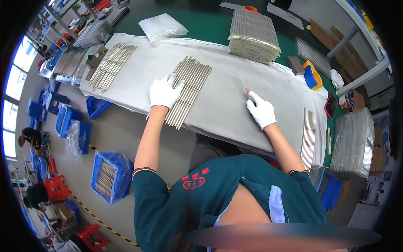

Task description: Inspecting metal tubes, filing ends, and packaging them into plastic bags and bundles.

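Observation:
My left hand (166,91), in a white glove, rests on the left edge of a row of slim metal rods (191,90). Its fingers look stretched out over the rods, which lie side by side on a pale cloth (222,98). To the right, my gloved right hand (261,110) is closed around a thin, pointed tool (242,81) that sticks out toward the far side; most of its handle is hidden. Another group of metal rods (113,65) lies at the left, and a narrow row of rods (309,134) sits near my right forearm.
A tall stack of clear plastic trays (254,35) stands at the back beside a folded plastic bag (162,27). Right of it are a brown block (295,66) and a blue-and-yellow holder (312,76). A lined blue bin of rods (110,177) stands on the floor at left.

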Demonstrator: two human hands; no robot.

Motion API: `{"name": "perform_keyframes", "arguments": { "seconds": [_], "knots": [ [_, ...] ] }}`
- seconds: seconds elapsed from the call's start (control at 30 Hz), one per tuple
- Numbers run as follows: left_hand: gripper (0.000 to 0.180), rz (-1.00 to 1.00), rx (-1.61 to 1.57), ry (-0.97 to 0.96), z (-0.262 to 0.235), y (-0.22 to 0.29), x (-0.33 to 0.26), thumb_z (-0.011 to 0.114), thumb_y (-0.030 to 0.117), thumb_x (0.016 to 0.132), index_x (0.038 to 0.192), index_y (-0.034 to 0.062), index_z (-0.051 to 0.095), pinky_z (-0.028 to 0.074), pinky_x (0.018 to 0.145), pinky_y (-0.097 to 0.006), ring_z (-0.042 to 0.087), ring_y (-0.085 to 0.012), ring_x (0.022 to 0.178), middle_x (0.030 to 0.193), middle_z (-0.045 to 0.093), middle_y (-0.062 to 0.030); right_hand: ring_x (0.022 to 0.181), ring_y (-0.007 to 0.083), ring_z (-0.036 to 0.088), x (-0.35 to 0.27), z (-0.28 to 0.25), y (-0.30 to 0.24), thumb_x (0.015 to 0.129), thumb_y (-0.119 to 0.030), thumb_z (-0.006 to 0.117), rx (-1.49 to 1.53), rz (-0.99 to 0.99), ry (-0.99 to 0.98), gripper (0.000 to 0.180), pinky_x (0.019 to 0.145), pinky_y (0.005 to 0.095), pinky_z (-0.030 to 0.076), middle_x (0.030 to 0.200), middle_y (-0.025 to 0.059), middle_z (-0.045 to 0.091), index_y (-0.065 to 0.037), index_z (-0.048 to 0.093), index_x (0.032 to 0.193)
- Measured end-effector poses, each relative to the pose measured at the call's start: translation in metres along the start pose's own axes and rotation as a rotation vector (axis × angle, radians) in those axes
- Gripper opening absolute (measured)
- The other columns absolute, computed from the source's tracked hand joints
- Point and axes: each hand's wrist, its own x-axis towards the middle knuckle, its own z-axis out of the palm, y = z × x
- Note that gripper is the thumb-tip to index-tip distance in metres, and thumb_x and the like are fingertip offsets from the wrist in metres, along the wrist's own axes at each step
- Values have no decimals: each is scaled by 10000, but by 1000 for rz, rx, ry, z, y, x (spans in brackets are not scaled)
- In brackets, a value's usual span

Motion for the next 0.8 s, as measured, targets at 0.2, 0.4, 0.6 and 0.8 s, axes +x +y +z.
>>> {"name": "perform_keyframes", "arguments": {
  "seconds": [0.2,0.4,0.6,0.8],
  "knots": [
    [442,33,-2,39,4,17,-13,492,460,812,1064,120,618,462,767,-381,582,-325,825,1085,596,-74,928,259,612,0,-9,-14,801,-241,537,-3,56,-66,409,823,312,463,1016,129,629,-183,531,1206],
    [421,127,-228,206,-5,2,-50,540,334,827,1148,62,553,415,874,-387,529,-336,997,1172,532,-151,754,171,633,2,-3,1,821,-207,522,110,58,-15,416,735,257,477,882,99,663,-136,510,1231],
    [324,-133,-374,654,1,-14,-120,426,140,917,1205,12,501,339,985,-402,417,-340,1178,1253,468,-178,647,65,518,5,1,18,901,-113,418,870,150,114,446,572,196,444,851,39,590,-71,352,1341],
    [364,-189,-448,821,25,15,-111,368,188,943,1238,-6,458,308,1006,-429,376,-358,1210,1284,429,-192,648,61,524,7,-1,17,915,-107,389,958,141,171,415,566,179,448,866,47,588,-68,368,1328]
  ]
}}
